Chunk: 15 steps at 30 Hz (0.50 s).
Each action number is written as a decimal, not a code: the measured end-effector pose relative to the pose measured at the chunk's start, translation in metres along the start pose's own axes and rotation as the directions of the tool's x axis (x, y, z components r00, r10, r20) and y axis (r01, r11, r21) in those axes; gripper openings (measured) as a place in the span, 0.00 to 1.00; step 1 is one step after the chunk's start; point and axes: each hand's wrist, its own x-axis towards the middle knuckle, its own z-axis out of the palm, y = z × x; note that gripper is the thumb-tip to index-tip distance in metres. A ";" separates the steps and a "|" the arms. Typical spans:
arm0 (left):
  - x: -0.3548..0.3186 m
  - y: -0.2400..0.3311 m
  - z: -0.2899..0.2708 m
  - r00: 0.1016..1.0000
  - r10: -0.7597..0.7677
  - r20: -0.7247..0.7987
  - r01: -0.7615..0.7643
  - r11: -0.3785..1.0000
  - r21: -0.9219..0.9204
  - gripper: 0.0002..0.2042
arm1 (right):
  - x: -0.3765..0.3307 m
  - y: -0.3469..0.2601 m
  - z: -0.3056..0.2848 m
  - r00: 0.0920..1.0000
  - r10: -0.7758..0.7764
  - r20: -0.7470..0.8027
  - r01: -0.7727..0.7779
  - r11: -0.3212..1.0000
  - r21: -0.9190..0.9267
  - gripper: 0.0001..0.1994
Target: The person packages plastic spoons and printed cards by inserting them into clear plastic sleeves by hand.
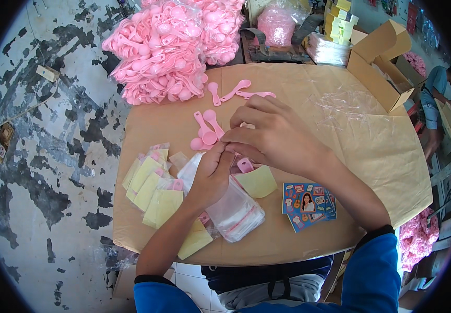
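Observation:
My left hand [212,175] is closed, its thumb and fingertips meeting those of my right hand [272,130], which curls over from the right in a pinch. What they grip is hidden between the fingers. Under my left hand lies a stack of clear plastic bags [238,214]. Beside the fingers a yellow card [257,181] sticks out next to a pink spoon handle [245,165]. Several pink measuring spoons [208,136] lie just beyond the hands. To the left, filled clear packets with yellow cards [152,193] overlap in a row.
Blue printed cards [309,206] lie right of the bags. Large bags of pink spoons [157,52] stand at the far left of the brown-covered table [283,245]. Thin clear plastic strips [345,107] and an open cardboard box [379,73] are far right. Another person [434,99] sits beyond.

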 end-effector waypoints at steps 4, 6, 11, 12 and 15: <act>-0.002 -0.014 -0.011 0.990 0.119 0.069 -0.133 0.959 0.252 0.10 | -0.001 0.000 0.003 0.999 -0.047 0.010 0.048 0.997 -0.058 0.13; -0.002 -0.008 -0.008 0.989 0.131 0.064 -0.144 0.945 0.293 0.10 | -0.003 0.002 0.002 0.997 -0.055 0.053 0.059 0.996 -0.064 0.13; 0.000 0.005 -0.003 0.987 0.117 0.113 -0.158 0.851 0.502 0.09 | -0.005 0.004 0.005 0.989 -0.061 0.137 0.068 0.996 -0.049 0.12; 0.000 0.005 -0.003 0.987 0.114 0.112 -0.155 0.851 0.501 0.09 | -0.006 0.005 0.006 0.989 -0.056 0.137 0.064 0.996 -0.054 0.10; -0.001 0.005 -0.005 0.995 0.016 0.102 -0.074 0.803 0.591 0.11 | -0.006 0.002 0.011 0.999 0.043 -0.011 -0.043 0.999 0.004 0.07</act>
